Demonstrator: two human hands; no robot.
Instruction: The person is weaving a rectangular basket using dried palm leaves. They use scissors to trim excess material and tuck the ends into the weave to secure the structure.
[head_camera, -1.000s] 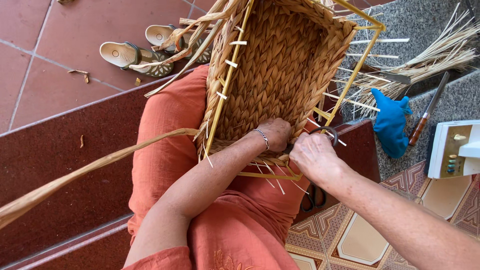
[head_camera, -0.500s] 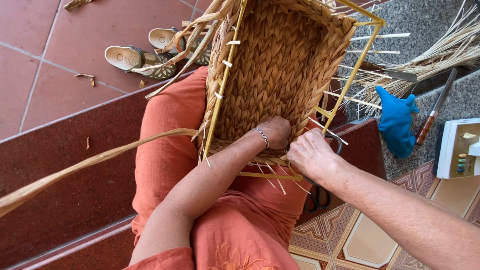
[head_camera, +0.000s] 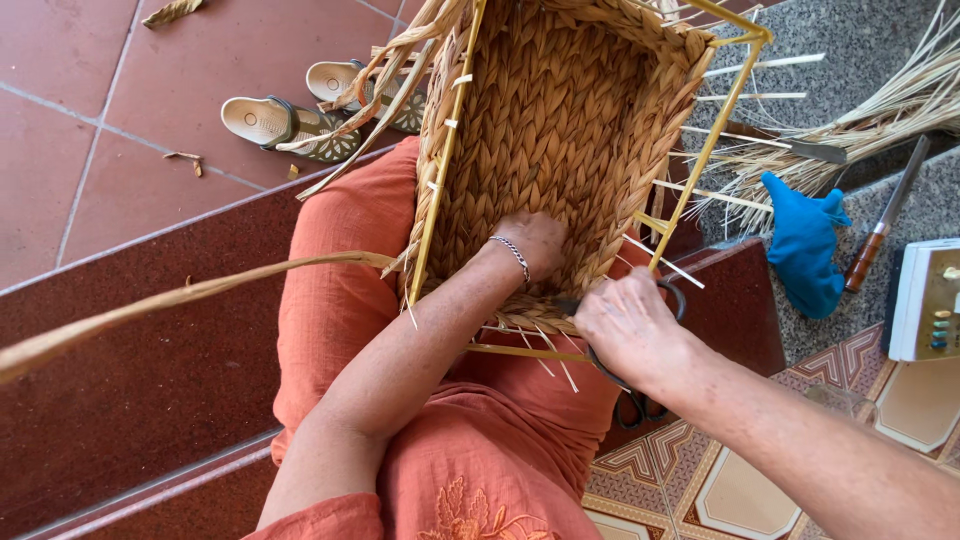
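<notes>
A pair of sandals lies on the red tile floor beyond the knees, with a dry leaf farther off. To the right, on a grey stone ledge, lie a bundle of loose straw, a blue cloth, a knife with a wooden handle and a white box. A long flat strand runs from the basket's near corner out to the left, crossing in front of the dark red step.

The woven basket rests on the lap of the person's orange dress, on its side, its mouth facing the camera. Its long axis runs from the lap away toward the sandals and ledge. Thin yellow rods frame its corners, and stiff straw ends stick out along the rim.

The left hand reaches inside the basket, fingers pressed flat on the woven wall near the lower rim, grip loose and clamped on nothing. The right hand sits just outside that rim, grip closed on dark scissors; one loop shows above the fingers, another part below the wrist. The blades are hidden.
</notes>
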